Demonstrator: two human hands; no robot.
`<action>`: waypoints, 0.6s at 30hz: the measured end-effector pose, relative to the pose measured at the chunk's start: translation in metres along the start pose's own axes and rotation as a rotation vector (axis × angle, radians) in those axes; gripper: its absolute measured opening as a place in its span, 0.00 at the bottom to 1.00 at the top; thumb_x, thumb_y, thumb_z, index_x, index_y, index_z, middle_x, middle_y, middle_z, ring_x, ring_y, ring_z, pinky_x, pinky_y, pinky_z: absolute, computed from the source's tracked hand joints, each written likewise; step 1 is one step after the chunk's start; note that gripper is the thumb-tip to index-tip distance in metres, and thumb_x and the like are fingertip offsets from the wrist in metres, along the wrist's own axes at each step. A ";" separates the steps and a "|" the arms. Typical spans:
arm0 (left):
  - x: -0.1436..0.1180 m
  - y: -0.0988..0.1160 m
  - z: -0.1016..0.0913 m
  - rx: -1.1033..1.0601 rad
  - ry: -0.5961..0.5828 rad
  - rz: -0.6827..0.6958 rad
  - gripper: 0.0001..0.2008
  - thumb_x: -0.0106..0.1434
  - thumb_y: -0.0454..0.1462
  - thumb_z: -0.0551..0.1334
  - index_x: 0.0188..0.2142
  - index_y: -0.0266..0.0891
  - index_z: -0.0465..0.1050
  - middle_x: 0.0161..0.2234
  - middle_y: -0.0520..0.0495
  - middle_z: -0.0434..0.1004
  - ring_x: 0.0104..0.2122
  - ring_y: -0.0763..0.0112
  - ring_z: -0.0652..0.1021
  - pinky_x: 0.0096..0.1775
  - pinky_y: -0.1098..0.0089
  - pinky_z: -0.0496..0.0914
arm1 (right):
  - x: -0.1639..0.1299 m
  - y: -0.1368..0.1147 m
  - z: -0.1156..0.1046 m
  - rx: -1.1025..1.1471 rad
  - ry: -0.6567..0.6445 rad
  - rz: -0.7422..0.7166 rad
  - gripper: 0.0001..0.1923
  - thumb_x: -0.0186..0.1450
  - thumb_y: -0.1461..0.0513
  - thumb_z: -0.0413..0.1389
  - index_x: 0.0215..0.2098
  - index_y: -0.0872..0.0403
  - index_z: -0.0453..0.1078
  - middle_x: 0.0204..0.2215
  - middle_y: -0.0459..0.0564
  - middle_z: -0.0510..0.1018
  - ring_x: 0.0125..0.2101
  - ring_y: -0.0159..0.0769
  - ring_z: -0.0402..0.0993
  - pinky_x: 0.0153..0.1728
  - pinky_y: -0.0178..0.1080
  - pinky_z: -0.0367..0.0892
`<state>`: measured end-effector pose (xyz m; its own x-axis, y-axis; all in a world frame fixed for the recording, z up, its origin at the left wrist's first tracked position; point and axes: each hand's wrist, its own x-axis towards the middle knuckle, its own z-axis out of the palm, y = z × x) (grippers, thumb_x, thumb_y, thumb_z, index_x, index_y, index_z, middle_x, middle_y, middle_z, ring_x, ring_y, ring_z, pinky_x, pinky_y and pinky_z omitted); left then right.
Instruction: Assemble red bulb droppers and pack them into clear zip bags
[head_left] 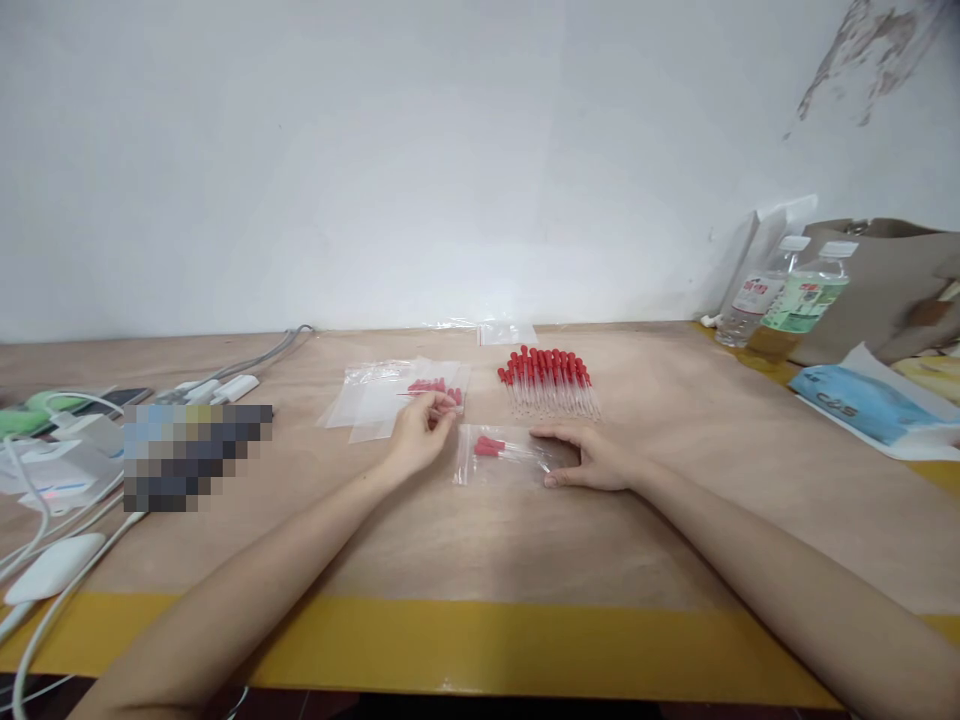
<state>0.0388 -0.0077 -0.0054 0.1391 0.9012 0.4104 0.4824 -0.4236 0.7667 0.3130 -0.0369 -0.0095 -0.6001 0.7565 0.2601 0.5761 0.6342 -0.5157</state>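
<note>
A clear zip bag (469, 470) lies flat before me, with a few red-bulbed droppers (490, 446) inside. My right hand (600, 458) rests at its right end, thumb and forefinger spread apart over the plastic. Just beyond the bag's left end, my left hand (421, 432) is closed in a pinch; a thin clear edge shows at the fingertips, but what they hold is unclear. Under and behind that hand lie overlapping clear bags (367, 400), with several red bulbs (427, 385) among them. Behind my right hand sits a cluster of red-capped droppers (551, 372), tips toward me.
Chargers and white cables (67, 480) crowd the left side, beside a pixelated patch. Another clear bag (508, 334) lies by the wall. On the right stand two bottles (806, 300), a grey-brown bag (885, 280) and a blue packet (874, 402). Yellow tape (480, 640) lines the front edge.
</note>
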 end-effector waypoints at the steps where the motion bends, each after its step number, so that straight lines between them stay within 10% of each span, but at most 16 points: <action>1: 0.009 0.003 0.000 0.050 -0.010 0.028 0.07 0.54 0.36 0.58 0.33 0.37 0.68 0.31 0.48 0.73 0.28 0.72 0.74 0.30 0.73 0.68 | 0.000 0.000 0.000 -0.001 -0.001 0.000 0.35 0.49 0.48 0.59 0.52 0.53 0.62 0.49 0.53 0.69 0.48 0.44 0.64 0.48 0.46 0.60; 10: 0.106 0.021 0.058 0.315 -0.206 -0.158 0.12 0.60 0.38 0.56 0.43 0.35 0.67 0.42 0.43 0.70 0.40 0.65 0.72 0.42 0.62 0.67 | 0.000 0.002 0.002 0.009 0.016 -0.037 0.35 0.49 0.47 0.59 0.51 0.53 0.63 0.49 0.54 0.68 0.48 0.45 0.64 0.48 0.47 0.60; 18: 0.115 0.029 0.074 0.179 -0.132 -0.248 0.15 0.61 0.39 0.55 0.46 0.35 0.64 0.45 0.44 0.67 0.41 0.64 0.71 0.40 0.60 0.68 | 0.002 0.007 0.004 0.014 0.025 -0.051 0.35 0.49 0.47 0.59 0.52 0.52 0.63 0.49 0.53 0.68 0.48 0.44 0.64 0.49 0.47 0.60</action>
<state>0.1327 0.0899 0.0278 0.1039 0.9839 0.1452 0.6584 -0.1775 0.7315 0.3139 -0.0322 -0.0154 -0.6144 0.7272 0.3062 0.5373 0.6698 -0.5126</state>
